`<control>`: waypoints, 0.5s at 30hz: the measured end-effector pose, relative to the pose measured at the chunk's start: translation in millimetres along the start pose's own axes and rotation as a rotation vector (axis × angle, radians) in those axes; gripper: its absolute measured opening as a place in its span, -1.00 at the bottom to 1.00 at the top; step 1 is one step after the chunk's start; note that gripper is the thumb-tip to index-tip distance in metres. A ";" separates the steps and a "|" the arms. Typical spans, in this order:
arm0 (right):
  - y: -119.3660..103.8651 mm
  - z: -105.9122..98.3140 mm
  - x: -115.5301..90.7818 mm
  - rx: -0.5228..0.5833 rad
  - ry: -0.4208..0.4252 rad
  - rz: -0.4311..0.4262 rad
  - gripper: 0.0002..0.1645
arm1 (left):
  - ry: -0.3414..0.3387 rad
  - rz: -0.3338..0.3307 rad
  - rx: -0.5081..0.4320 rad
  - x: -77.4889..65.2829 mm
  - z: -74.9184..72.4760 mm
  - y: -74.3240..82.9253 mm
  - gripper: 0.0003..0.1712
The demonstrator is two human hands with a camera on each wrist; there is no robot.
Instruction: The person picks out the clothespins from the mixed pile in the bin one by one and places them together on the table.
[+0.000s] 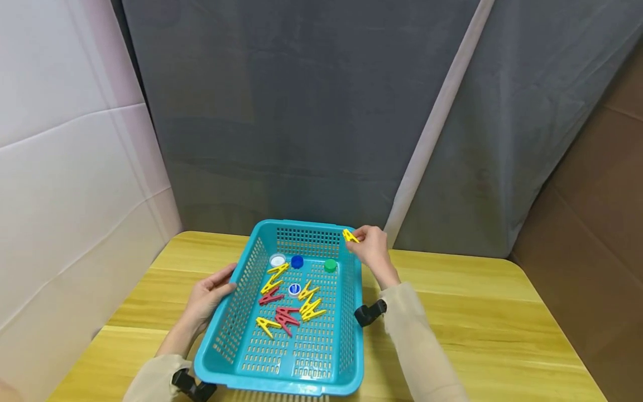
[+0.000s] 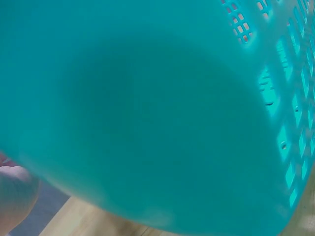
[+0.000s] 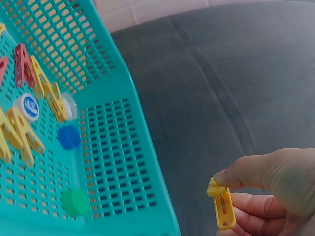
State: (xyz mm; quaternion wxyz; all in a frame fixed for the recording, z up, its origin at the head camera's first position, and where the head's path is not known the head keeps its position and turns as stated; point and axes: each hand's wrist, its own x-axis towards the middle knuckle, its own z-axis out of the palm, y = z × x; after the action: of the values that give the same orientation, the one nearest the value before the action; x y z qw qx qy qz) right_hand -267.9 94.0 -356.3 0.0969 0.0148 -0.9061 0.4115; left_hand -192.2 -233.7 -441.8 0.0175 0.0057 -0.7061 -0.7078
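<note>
A turquoise plastic basket (image 1: 286, 388) with slotted walls stands over the table's middle. My left hand (image 1: 205, 298) holds its left side, thumb and fingers at the rim; in the left wrist view the basket wall (image 2: 147, 123) hides most of that hand. Above the basket's far right corner, my right hand (image 1: 372, 250) pinches a yellow clothespin (image 3: 224, 206) between thumb and fingers. Inside the basket lie several yellow clothespins (image 1: 265, 325), three red clothespins (image 1: 271, 296), a blue cap (image 1: 297, 262), a green cap (image 1: 330, 266), a clear-white cap (image 1: 277, 260) and a white cap with blue print (image 1: 294, 289).
The basket rests among the wood-grain planks of the table (image 1: 467, 324). A grey cloth (image 1: 301, 111) hangs behind the table, with a white panel (image 1: 75, 167) on the left and a brown one (image 1: 598, 212) on the right. Black wrist cameras (image 1: 370, 314) sit on both wrists.
</note>
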 end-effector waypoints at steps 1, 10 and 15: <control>2.7 -1.8 0.1 0.001 0.008 0.001 -0.76 | 0.002 -0.004 0.008 0.2 -0.2 0.3 -0.37; 32.0 -13.1 1.5 -0.029 0.054 0.053 -0.77 | -0.001 -0.008 0.017 2.2 -2.1 -2.8 -0.35; 52.8 -12.8 0.4 -0.031 0.067 0.086 -0.77 | 0.003 -0.001 0.018 2.5 -1.1 -1.4 -0.36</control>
State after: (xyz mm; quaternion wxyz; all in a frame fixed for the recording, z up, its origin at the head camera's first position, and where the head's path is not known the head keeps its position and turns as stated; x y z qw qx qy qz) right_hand -271.8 138.5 -387.2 0.1094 -0.0395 -0.9084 0.4015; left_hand -194.7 -234.9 -443.2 0.0183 0.0070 -0.7123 -0.7016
